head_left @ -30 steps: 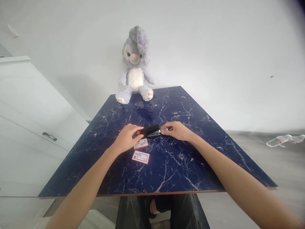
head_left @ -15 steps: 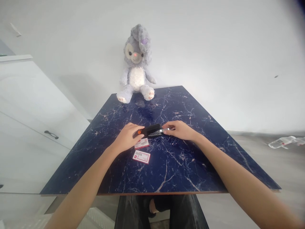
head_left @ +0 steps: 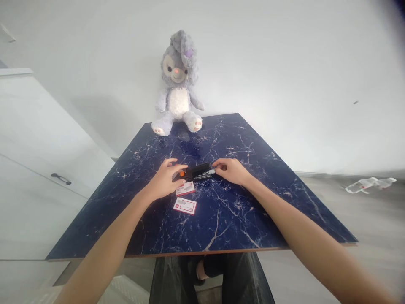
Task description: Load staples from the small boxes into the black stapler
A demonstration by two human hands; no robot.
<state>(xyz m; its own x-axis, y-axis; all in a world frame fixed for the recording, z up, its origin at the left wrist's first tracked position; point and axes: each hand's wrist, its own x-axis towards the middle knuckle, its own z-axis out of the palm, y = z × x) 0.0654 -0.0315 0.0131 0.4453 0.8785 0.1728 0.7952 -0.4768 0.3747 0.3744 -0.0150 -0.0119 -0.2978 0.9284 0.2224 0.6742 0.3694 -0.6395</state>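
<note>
A black stapler (head_left: 201,171) with an orange part at its left end lies on the dark blue marbled table (head_left: 240,211). My left hand (head_left: 164,179) is around that orange end, fingers spread and thumb apart from them; whether they touch it is hard to tell. At the other end, my right hand (head_left: 232,170) pinches the stapler's metal tip between thumb and fingers. Two small white and red boxes lie just below: the upper box (head_left: 186,189) beside my left thumb, the lower box (head_left: 185,206) nearer the front edge.
A grey plush rabbit (head_left: 179,90) sits at the table's back edge against the wall. White cabinet (head_left: 41,139) stands on the left. Clear plastic packaging (head_left: 368,185) lies on the floor at right. My legs are under the front edge.
My right hand has moved left, bringing the stapler's metal slide further into its body. The fingers of my left hand have loosened and spread. The view has shifted slightly.
</note>
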